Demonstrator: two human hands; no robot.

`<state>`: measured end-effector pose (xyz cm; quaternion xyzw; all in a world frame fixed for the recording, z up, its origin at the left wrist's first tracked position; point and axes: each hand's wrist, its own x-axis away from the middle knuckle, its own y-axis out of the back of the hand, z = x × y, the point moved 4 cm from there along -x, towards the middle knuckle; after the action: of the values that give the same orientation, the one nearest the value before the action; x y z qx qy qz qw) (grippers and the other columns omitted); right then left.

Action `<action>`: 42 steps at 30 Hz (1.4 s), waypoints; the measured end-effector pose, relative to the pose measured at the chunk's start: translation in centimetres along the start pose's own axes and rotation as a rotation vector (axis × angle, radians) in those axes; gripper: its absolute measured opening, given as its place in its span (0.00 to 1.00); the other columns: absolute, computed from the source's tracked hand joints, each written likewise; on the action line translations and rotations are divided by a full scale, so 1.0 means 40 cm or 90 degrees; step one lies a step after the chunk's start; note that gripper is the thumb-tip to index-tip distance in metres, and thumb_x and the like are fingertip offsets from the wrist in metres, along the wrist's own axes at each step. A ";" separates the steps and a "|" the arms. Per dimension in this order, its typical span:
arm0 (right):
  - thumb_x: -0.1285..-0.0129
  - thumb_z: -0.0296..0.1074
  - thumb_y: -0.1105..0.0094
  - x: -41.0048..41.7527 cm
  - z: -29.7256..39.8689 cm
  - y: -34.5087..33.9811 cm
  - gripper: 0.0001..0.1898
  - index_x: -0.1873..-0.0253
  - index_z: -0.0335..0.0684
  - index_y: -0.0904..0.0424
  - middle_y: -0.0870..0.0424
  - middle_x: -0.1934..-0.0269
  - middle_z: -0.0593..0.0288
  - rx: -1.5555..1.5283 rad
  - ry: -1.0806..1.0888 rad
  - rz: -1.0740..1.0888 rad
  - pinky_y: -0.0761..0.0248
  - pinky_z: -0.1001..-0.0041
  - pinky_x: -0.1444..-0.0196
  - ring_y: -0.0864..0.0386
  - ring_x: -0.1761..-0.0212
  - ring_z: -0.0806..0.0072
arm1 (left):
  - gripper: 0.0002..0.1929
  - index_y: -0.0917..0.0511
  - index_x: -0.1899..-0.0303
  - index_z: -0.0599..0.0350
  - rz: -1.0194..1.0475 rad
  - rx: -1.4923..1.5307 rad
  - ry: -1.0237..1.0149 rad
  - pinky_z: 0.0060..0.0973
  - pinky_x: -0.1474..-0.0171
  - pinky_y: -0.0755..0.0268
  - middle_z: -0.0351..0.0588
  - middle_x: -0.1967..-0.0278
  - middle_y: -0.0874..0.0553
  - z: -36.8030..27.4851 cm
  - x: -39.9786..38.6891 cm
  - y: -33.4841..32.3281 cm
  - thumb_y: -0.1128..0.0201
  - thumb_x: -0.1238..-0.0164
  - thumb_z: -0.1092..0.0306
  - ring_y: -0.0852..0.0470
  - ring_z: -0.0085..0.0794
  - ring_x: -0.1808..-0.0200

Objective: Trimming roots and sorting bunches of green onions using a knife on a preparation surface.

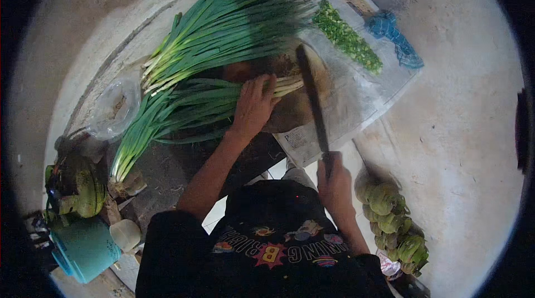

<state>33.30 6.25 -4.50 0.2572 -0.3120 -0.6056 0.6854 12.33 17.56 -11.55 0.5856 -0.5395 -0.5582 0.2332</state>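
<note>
My left hand (pixel 254 105) grips a bunch of spring onions (pixel 209 99), their white ends pointing right over a round wooden chopping board (pixel 288 114). In my right hand (pixel 334 181) is the handle of a long dark-bladed knife (pixel 311 93). The blade points away from me, just right of the white ends; whether it touches them I cannot tell. A larger heap of spring onions (pixel 225 30) lies beyond my left hand. Chopped spring onion (pixel 347 36) forms a long pile on newspaper (pixel 376 97) to the right of the board.
A blue cloth (pixel 393 36) lies on the newspaper's far right side. At the left are a clear plastic bag (pixel 115 110), green produce (pixel 81 187) and a teal plastic container (pixel 85 248). Several rounded green bundles (pixel 388 214) stand right of my right arm.
</note>
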 end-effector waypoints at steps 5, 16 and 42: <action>0.30 0.33 0.50 -0.011 0.021 -0.069 0.13 0.53 0.29 0.40 0.21 0.66 0.31 0.066 -0.054 0.070 0.27 0.50 0.66 0.21 0.66 0.37 | 0.23 0.27 0.47 0.61 -0.043 0.098 -0.003 0.39 0.45 0.29 0.52 0.50 0.25 0.020 0.003 0.010 0.31 0.42 0.64 0.24 0.46 0.49; 0.31 0.35 0.49 -0.036 0.013 -0.089 0.12 0.54 0.32 0.38 0.20 0.66 0.35 0.096 -0.003 0.035 0.28 0.49 0.71 0.20 0.70 0.39 | 0.23 0.29 0.45 0.62 0.019 0.095 0.021 0.39 0.44 0.29 0.52 0.49 0.26 0.025 0.006 0.018 0.33 0.39 0.65 0.25 0.46 0.47; 0.31 0.32 0.49 -0.013 -0.005 -0.045 0.12 0.55 0.31 0.39 0.21 0.67 0.34 0.078 -0.019 -0.014 0.27 0.50 0.69 0.21 0.68 0.38 | 0.22 0.28 0.47 0.63 0.041 0.089 0.009 0.40 0.41 0.32 0.53 0.48 0.27 0.038 0.014 0.031 0.32 0.40 0.67 0.26 0.48 0.46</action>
<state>32.21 6.50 -6.02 0.2934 -0.3559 -0.5965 0.6569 10.38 17.17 -11.08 0.5866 -0.5942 -0.5072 0.2137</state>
